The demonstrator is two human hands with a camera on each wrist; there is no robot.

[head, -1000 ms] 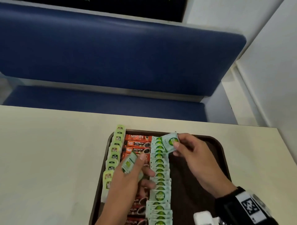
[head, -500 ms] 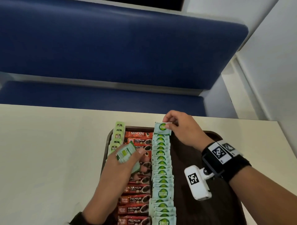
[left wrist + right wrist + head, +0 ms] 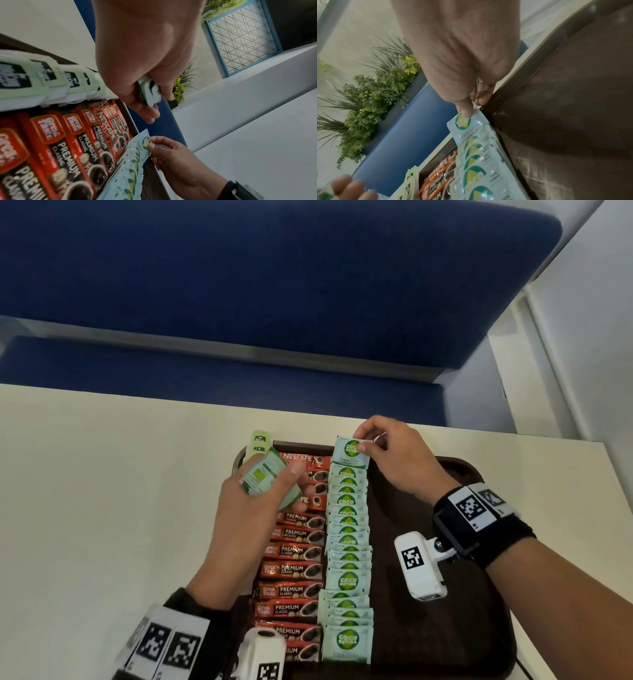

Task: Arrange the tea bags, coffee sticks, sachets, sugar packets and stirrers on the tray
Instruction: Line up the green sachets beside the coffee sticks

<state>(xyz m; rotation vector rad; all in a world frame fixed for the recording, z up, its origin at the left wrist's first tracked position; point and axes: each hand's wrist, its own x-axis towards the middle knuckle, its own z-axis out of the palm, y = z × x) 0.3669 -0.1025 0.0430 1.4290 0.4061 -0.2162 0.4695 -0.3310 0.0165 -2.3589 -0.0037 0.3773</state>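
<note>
A dark brown tray [image 3: 445, 594] holds three columns: pale green tea bags [image 3: 259, 441] on the left, red coffee sticks [image 3: 294, 570] in the middle, light green Coco sugar packets [image 3: 347, 546] beside them. My right hand [image 3: 363, 444] pinches one sugar packet [image 3: 351, 451] at the far end of that column, its top corner between thumb and forefinger; the right wrist view shows the same packet [image 3: 467, 128]. My left hand [image 3: 274, 481] hovers over the coffee sticks and grips a small stack of sugar packets [image 3: 263, 481], whose edges [image 3: 149, 90] show in the left wrist view.
The tray sits on a cream table [image 3: 102, 508]. Its right half is bare brown surface. A blue bench seat [image 3: 239, 285] runs behind the table's far edge, a white wall [image 3: 589, 337] is at the right, and green plants [image 3: 373, 94] stand beyond.
My right hand carried the sugar packet from mid-tray up to the far end of the column and holds it there. My left hand with its stack shifted slightly up and left.
</note>
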